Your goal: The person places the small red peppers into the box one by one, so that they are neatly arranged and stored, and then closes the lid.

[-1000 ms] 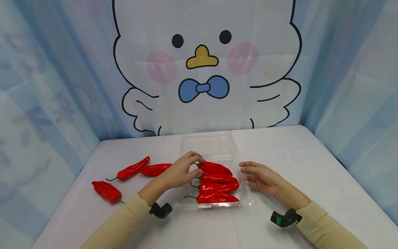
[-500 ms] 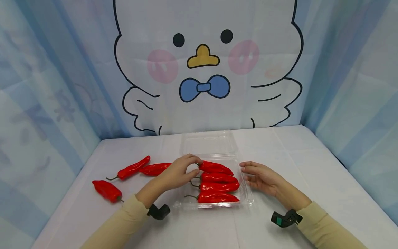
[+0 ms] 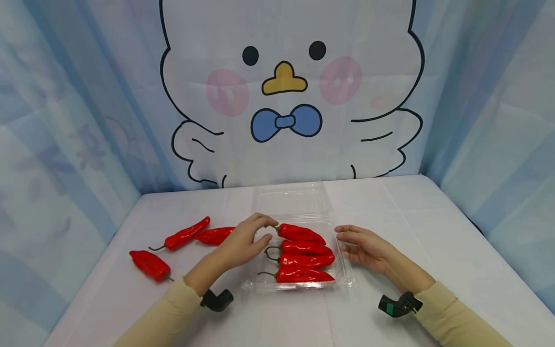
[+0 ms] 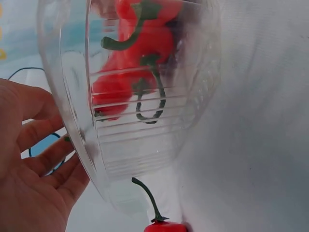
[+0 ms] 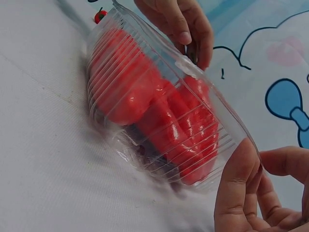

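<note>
A clear plastic clamshell container rests on the table in the head view. Several red peppers lie side by side in its base, stems pointing left. Over the container's left edge is my left hand, fingers loosely bent and nothing held; its fingertips are close to the stem of the farthest pepper. In the left wrist view that hand appears beside the container's rim. My right hand pinches the right rim between thumb and finger, seen in the right wrist view beside the container wall.
Left of the container lie three more peppers: one at the near left, one slanted, and one partly hidden behind my left hand. The container's raised lid lies folded back toward the printed curtain.
My left hand has let go of the farthest pepper and drawn back slightly to the left. The pepper stays in the container. My right hand has kept its place at the rim.
</note>
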Tool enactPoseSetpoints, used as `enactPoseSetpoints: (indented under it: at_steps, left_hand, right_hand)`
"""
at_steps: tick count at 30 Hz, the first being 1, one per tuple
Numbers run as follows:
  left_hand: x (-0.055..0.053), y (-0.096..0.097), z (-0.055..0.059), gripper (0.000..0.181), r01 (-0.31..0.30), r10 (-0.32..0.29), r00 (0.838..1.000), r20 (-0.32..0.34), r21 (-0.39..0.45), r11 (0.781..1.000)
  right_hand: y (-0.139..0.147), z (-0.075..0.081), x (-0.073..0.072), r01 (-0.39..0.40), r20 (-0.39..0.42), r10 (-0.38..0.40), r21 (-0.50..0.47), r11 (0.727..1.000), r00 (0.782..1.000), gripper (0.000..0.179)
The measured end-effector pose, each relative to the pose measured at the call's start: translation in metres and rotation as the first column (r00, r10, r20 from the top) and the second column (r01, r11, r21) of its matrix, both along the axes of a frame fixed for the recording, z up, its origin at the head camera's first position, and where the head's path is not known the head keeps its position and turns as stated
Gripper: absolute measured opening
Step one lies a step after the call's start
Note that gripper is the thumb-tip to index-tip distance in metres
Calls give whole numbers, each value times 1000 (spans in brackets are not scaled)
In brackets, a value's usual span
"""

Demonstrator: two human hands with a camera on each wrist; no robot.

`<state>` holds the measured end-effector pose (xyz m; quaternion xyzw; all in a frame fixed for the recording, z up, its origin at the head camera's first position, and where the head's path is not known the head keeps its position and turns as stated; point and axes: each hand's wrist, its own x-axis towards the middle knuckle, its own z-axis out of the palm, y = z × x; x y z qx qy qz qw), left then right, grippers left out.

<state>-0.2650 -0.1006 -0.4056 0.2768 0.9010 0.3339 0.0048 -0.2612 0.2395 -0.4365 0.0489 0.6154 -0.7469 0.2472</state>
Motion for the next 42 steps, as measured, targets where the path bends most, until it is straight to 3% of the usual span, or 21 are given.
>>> enactPoseSetpoints:
  at_steps: [7, 17, 32, 38, 42]
  left_hand:
    - [4, -7, 3, 33, -58, 59, 998, -22, 40, 998]
    - [5, -19, 0, 32, -122, 122, 993, -2, 40, 992]
    - [0, -43, -6, 35, -191, 189, 981, -39, -34, 981]
    - [-4, -48, -12, 41, -209, 205, 977, -56, -97, 973]
    - [-8, -48, -15, 45, -230, 212, 971, -110, -179, 957]
  right_hand:
    - [0, 1, 0, -1, -6, 1, 6, 1000, 1000, 29]
    - [-1, 1, 0, 3, 2, -3, 8, 1000, 1000, 30]
    - [0, 1, 0, -5, 2, 5, -1, 1000, 1000, 29]
    - [0, 1, 0, -9, -3, 9, 2, 1000, 1000, 30]
    - [0, 0, 0, 1, 3, -1, 9, 1000, 1000, 29]
